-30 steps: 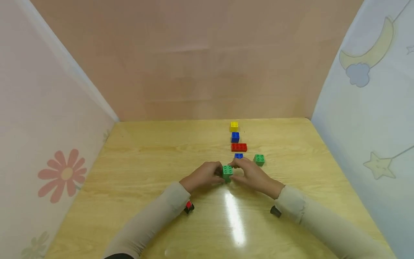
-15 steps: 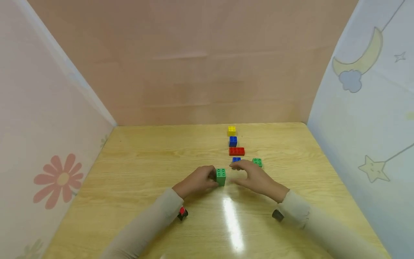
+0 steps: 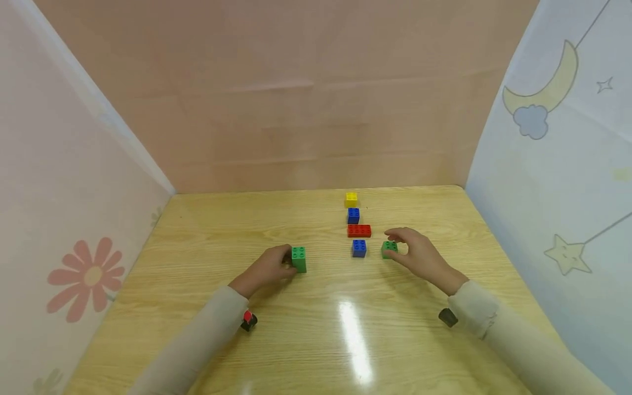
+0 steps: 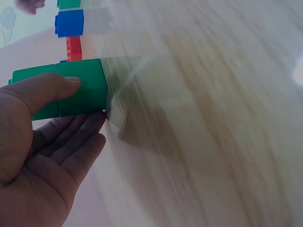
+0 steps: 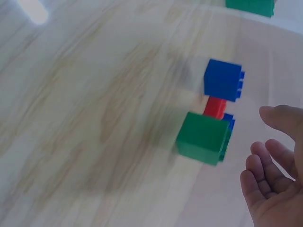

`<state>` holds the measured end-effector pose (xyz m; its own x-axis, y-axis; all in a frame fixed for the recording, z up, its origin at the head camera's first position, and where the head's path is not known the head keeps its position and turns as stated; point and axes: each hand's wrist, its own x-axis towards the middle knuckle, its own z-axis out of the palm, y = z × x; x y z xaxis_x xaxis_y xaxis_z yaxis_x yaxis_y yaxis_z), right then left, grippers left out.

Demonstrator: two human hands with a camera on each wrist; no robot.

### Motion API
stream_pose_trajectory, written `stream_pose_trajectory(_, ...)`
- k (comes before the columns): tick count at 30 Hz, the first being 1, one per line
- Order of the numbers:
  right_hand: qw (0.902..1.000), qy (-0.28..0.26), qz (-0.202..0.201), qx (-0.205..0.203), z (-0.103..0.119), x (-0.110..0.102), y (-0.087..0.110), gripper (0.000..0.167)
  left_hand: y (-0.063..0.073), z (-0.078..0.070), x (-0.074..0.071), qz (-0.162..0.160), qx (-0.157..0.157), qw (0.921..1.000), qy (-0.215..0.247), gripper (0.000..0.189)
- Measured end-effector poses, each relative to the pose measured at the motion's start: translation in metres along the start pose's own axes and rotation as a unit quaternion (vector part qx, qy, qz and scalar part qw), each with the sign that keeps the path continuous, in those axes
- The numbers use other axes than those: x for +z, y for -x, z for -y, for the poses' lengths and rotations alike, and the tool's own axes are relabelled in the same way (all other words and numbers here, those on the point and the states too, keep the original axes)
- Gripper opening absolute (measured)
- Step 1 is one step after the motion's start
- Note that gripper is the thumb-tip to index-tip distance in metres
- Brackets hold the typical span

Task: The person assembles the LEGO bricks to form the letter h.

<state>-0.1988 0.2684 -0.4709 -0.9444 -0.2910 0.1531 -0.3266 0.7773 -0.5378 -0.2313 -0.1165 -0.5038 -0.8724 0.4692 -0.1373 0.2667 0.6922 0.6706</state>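
My left hand grips a stack of two green toy bricks between thumb and fingers. In the left wrist view the stack shows a seam between its bricks, and the thumb lies across it. My right hand is over a single green brick, thumb and fingers spread on either side. The right wrist view has this green brick standing apart from the fingers. Left of it sits a square blue brick.
Behind the blue brick, a long red brick, another blue brick and a yellow brick form a rough line towards the back of the wooden table. Walls with printed flowers and a moon enclose the table.
My right hand has let go of the green stack and moved right, to the single green brick. My left hand has carried the stack to the left, away from the blue brick.
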Motion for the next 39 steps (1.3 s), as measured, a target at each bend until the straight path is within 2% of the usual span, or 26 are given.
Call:
stream_pose_trajectory(6, 0.9999, 0.002, 0.007, 0.01, -0.011, -0.001, 0.0, 0.053, 0.005, 0.003, -0.009, 0.005, -0.002, 0.9998, 0.017, 0.042)
stream_pose_trajectory(10, 0.9997, 0.004, 0.019, 0.015, -0.015, 0.0, -0.001, 0.056, 0.011, -0.004, -0.027, 0.011, 0.009, 0.9996, 0.024, 0.056)
stream_pose_trajectory(12, 0.9996, 0.007, 0.021, 0.017, -0.018, 0.0, -0.001, 0.058, 0.014, -0.013, -0.04, 0.002, 0.023, 0.9993, 0.03, 0.061)
stream_pose_trajectory(16, 0.9995, 0.011, 0.021, 0.018, -0.021, -0.002, 0.0, 0.062, 0.017, -0.042, -0.065, -0.045, 0.073, 0.9954, 0.042, 0.066)
stream_pose_trajectory(18, 0.9995, 0.012, 0.024, 0.017, -0.022, -0.003, 0.0, 0.063, 0.017, -0.058, -0.071, -0.066, 0.094, 0.9921, 0.05, 0.066)
stream_pose_trajectory(20, 0.9994, 0.013, 0.028, 0.017, -0.022, -0.003, 0.0, 0.063, 0.015, -0.075, -0.072, -0.071, 0.111, 0.9901, 0.049, 0.066)
stream_pose_trajectory(24, 0.9992, 0.016, 0.032, 0.018, -0.023, -0.001, 0.001, 0.062, 0.005, -0.105, -0.057, -0.066, 0.126, 0.9897, 0.019, 0.062)
stream_pose_trajectory(27, 0.9993, 0.016, 0.03, 0.017, -0.024, 0.001, 0.001, 0.062, -0.007, -0.123, -0.036, -0.062, 0.131, 0.9893, -0.01, 0.06)
stream_pose_trajectory(29, 0.9994, 0.011, 0.028, 0.014, -0.024, 0.003, 0.001, 0.061, -0.015, -0.133, -0.021, -0.052, 0.123, 0.9907, -0.024, 0.062)
stream_pose_trajectory(34, 0.9994, 0.007, 0.03, 0.014, -0.022, 0.006, 0.0, 0.06, -0.038, -0.143, 0.018, -0.01, 0.075, 0.9956, -0.055, 0.072)
stream_pose_trajectory(39, 0.9993, 0.017, 0.03, 0.016, -0.022, 0.006, 0.002, 0.055, -0.059, -0.14, 0.052, -0.001, 0.049, 0.9963, -0.07, 0.074)
